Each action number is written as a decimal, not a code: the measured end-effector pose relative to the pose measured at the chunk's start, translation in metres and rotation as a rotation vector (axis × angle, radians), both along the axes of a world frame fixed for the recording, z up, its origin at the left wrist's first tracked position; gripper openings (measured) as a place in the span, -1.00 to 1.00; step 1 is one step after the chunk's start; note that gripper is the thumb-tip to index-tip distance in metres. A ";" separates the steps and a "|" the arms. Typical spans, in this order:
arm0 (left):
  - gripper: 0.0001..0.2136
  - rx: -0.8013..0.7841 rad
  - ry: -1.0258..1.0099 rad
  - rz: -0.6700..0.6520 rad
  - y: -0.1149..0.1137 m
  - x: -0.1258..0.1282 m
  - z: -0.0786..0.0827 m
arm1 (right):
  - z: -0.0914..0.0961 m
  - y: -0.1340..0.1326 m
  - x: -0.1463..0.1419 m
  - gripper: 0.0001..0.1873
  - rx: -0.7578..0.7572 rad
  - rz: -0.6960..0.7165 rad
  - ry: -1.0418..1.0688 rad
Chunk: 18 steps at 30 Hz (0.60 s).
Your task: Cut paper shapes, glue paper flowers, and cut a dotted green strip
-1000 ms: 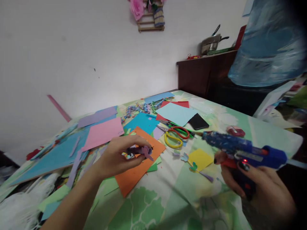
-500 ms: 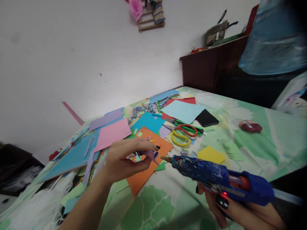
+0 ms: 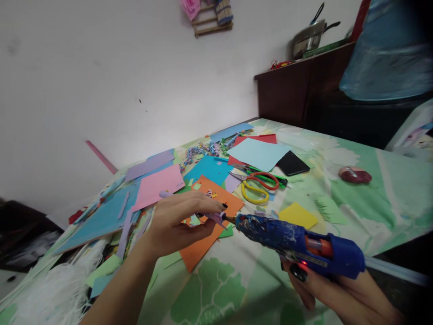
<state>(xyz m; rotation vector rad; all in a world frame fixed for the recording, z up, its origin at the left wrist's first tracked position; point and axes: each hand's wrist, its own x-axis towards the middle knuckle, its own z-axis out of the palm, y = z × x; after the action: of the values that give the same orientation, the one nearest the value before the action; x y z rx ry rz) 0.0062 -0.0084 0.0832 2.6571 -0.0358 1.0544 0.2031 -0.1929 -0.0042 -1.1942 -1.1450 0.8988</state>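
My left hand (image 3: 184, 219) pinches a small rolled tube of lilac paper (image 3: 219, 218) between thumb and fingers, its end turned to the right. My right hand (image 3: 324, 284) is wrapped round the handle of a blue hot glue gun (image 3: 297, 239), whose red light glows. The metal nozzle is at the open end of the tube; how far it reaches in I cannot tell. A glue stick (image 3: 395, 270) sticks out of the gun's back. Under my left hand lies an orange paper sheet (image 3: 199, 255), partly hidden.
Scissors (image 3: 255, 192) with red and yellow handles lie beyond the nozzle, near a black phone (image 3: 293, 163). Pink paper (image 3: 157, 187), a light blue sheet (image 3: 259, 153) and a yellow piece (image 3: 297, 215) are spread about. White string (image 3: 56, 293) is heaped at lower left.
The glue gun has moved left, bringing its nozzle from just beside the paper tube to the tube's open end. My left hand keeps its pinch, tilted slightly.
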 end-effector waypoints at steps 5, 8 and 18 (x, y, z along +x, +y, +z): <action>-0.64 0.016 0.015 0.023 -0.001 0.000 0.000 | -0.007 -0.004 0.005 -0.83 -0.022 -0.057 -0.051; -0.65 0.024 0.017 0.026 -0.001 0.001 0.001 | -0.010 -0.006 0.007 -0.81 -0.021 -0.047 -0.069; -0.65 -0.002 0.024 0.011 -0.001 0.001 0.001 | -0.010 -0.006 0.008 -0.58 -0.054 -0.089 -0.014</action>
<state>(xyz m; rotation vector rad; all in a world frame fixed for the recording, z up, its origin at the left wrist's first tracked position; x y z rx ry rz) 0.0071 -0.0094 0.0843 2.6707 -0.0152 1.0250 0.2109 -0.1993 -0.0137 -1.2868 -1.0759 0.8593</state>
